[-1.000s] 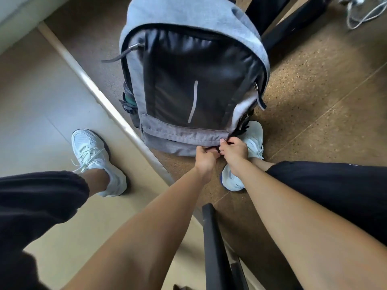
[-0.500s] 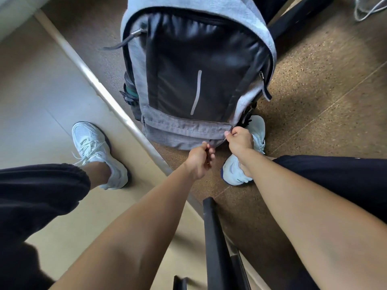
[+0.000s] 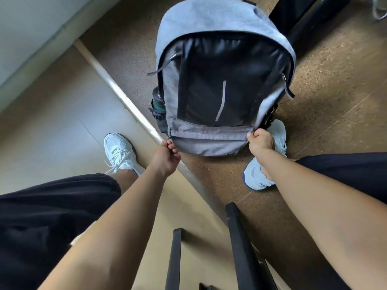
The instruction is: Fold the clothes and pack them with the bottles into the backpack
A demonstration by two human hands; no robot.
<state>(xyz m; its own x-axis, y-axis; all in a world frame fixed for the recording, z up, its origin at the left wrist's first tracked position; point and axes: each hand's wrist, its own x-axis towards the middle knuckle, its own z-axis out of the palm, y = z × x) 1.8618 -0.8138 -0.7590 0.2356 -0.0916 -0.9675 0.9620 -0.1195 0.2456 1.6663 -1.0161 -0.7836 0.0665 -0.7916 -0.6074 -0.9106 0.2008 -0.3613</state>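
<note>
Two hands work at the foot of the backpack (image 3: 209, 21), which stands upright on the floor between the person's feet, and they have drawn apart: a second ago they were bunched together near the right end of the front pocket (image 3: 209, 141), whereas now the left hand (image 3: 165, 158) has travelled to the pocket's left end and pinches something small there between thumb and fingertips, probably the zip pull, though it is too small to be sure, while the right hand (image 3: 260, 141) has stayed at the right corner with its fingers curled on the fabric to brace it. The seam between them looks closed along its whole length, so the pocket seems to have just been zipped shut. The main zip around the dark panel also appears drawn, a bottle (image 3: 158, 101) sits in the side pocket on the pack's left, and no clothes lie outside, so the packing seems all but done. Nearest the camera, black bars (image 3: 240, 248) rise from the bottom edge; white shoes (image 3: 119, 151) stand on either side; a pale metal strip (image 3: 117, 88) divides smooth beige flooring (image 3: 62, 132) from brown speckled floor (image 3: 324, 101) under the pack; beyond, a black object (image 3: 303, 13) lies at the far right and a pale wall (image 3: 31, 28) at the far left
</note>
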